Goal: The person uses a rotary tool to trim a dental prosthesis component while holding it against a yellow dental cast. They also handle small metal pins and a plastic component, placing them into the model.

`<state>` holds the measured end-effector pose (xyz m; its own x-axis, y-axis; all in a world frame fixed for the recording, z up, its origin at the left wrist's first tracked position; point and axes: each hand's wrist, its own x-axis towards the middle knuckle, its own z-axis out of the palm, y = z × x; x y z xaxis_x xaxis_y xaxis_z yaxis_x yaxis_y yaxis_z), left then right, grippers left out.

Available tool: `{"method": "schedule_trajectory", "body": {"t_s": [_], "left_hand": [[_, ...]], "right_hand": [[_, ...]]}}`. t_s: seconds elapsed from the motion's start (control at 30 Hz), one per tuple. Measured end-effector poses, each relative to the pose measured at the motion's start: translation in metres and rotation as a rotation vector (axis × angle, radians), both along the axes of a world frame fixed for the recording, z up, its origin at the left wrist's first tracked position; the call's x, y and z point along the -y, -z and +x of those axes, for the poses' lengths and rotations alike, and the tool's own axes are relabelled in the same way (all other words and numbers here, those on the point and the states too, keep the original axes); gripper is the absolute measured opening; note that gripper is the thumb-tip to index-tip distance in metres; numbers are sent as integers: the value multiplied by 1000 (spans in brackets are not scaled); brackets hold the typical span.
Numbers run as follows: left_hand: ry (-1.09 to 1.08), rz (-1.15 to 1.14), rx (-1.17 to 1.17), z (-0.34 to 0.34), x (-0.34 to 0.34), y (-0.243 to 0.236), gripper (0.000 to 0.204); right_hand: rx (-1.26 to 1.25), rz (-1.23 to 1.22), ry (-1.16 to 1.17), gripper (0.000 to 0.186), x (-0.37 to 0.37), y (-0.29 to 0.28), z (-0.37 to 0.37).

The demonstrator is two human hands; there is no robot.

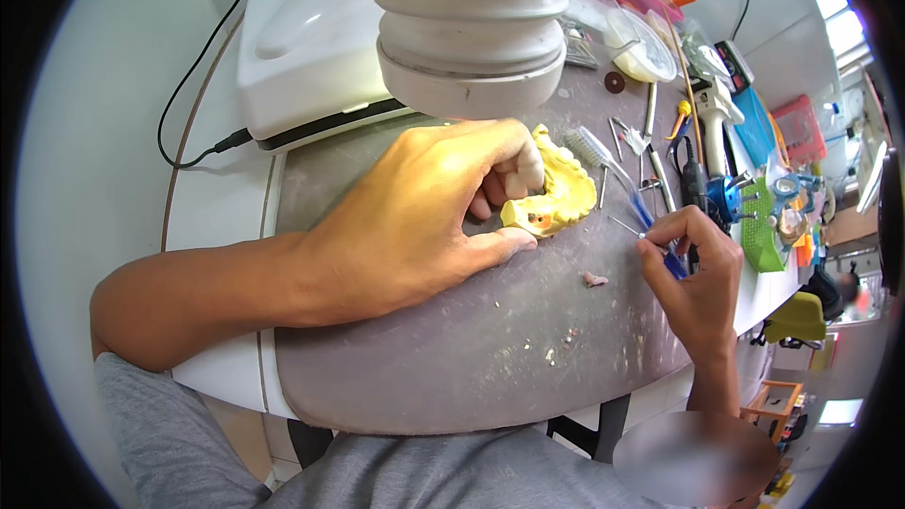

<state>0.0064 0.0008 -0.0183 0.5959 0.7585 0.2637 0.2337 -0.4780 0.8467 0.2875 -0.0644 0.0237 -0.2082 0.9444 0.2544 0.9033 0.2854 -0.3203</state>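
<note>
My left hand [443,193] grips a yellow plaster dental cast [570,190], fingers curled behind it and thumb at its near edge. A small dark spot with an orange tint shows on the cast's near end face. To the right, my right hand [696,269] is closed in a pinch around a thin metal-tipped tool [626,227]. Its tip points toward the cast, apart from it; the handle is mostly hidden by the fingers. A toothbrush with a blue handle [643,211] lies beside that hand, bristles near the cast. A small pinkish scrap [594,279] lies between the hands.
A ribbed white suction hose [471,47] hangs over the grey mat [396,368]. Behind my left arm stands a white machine [311,47] with a black cable. Thin metal tools, a white heat-gun-like device [718,118], a blue metal device [726,196] and a green basket [762,226] crowd the right.
</note>
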Motion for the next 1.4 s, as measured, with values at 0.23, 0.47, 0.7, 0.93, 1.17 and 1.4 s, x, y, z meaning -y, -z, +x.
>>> {"method": "schedule_trajectory", "body": {"t_s": [0.23, 0.47, 0.7, 0.93, 1.17, 1.4], "left_hand": [[-35, 375, -70, 4, 2, 5, 75], [23, 405, -53, 4, -5, 13, 70], [104, 294, -35, 4, -17, 8, 52], [66, 262, -13, 4, -17, 13, 54], [107, 218, 11, 4, -20, 8, 58], [90, 305, 80, 4, -22, 15, 45]], "right_hand": [[27, 253, -248, 19, -9, -5, -22], [32, 172, -523, 15, -42, -4, -60], [93, 69, -555, 11, -54, -6, -66], [27, -10, -531, 11, -57, -5, -65], [-13, 14, -554, 10, -58, -2, -63], [-60, -47, -515, 6, -59, 0, -63]]}}
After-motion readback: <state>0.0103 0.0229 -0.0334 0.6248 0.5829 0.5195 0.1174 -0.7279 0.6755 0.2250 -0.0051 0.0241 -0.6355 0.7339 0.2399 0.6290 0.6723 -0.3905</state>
